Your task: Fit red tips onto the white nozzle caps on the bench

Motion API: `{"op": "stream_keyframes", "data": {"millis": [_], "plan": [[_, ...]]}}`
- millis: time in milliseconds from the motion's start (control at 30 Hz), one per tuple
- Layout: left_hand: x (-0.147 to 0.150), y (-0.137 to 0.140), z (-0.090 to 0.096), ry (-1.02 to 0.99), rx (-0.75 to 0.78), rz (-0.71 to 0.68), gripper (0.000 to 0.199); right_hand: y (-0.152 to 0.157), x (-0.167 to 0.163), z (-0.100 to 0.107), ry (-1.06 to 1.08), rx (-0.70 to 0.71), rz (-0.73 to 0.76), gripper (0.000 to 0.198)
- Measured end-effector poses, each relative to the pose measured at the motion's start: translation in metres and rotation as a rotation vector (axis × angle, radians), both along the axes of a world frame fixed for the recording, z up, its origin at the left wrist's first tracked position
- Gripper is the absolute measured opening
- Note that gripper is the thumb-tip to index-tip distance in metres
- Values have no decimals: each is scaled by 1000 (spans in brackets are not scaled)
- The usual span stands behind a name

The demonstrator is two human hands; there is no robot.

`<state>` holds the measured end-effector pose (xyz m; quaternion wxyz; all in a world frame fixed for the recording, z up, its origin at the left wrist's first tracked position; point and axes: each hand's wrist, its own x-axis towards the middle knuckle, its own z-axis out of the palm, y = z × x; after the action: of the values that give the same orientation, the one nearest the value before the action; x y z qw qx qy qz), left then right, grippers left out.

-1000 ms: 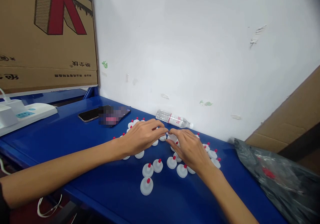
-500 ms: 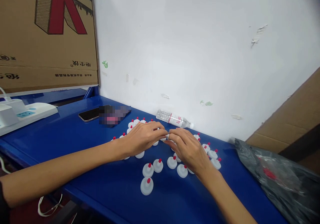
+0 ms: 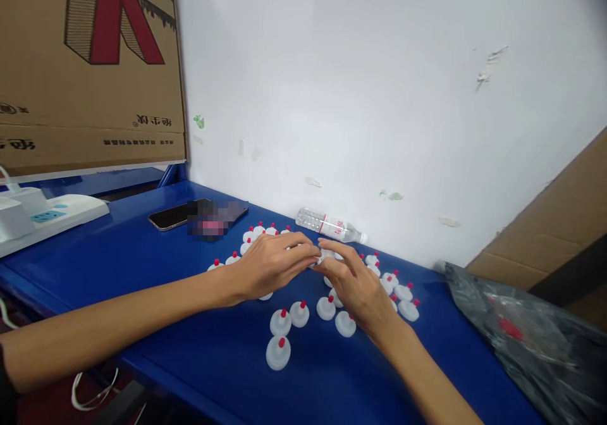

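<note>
My left hand (image 3: 279,260) and my right hand (image 3: 353,279) meet fingertip to fingertip above the table. Both are closed, with a white plastic cap (image 3: 325,254) pinched between them, largely hidden by the fingers. Whether it has a red tip cannot be seen. Around and below my hands, several round white nozzle caps with red tips stand upright. One such nozzle cap (image 3: 278,354) is closest to me, touching another nozzle cap (image 3: 279,324). A group (image 3: 405,292) stands to the right of my right hand, and more caps are partly covered by my left hand.
A clear plastic bottle (image 3: 332,224) lies along the wall. On the blue table (image 3: 118,254) a phone (image 3: 173,216) lies beside a blurred item. A white power strip (image 3: 71,213) is at far left. A dark plastic bag (image 3: 535,336) with red pieces lies right.
My right hand's index finger has lifted and spread from the other fingers, showing more of the white cap. My left hand has barely moved. The standing nozzle caps look unmoved.
</note>
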<state>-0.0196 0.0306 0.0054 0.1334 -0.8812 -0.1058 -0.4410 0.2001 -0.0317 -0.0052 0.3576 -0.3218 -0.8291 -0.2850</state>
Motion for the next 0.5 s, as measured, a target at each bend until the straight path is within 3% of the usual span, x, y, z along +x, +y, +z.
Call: {"op": "stream_keyframes", "data": {"millis": [367, 500], "plan": [[-1, -2, -1, 33, 5, -7, 32, -2, -6, 5, 5, -76, 69, 47], [-2, -2, -2, 47, -51, -86, 30, -2, -5, 3, 15, -77, 95, 49]]}}
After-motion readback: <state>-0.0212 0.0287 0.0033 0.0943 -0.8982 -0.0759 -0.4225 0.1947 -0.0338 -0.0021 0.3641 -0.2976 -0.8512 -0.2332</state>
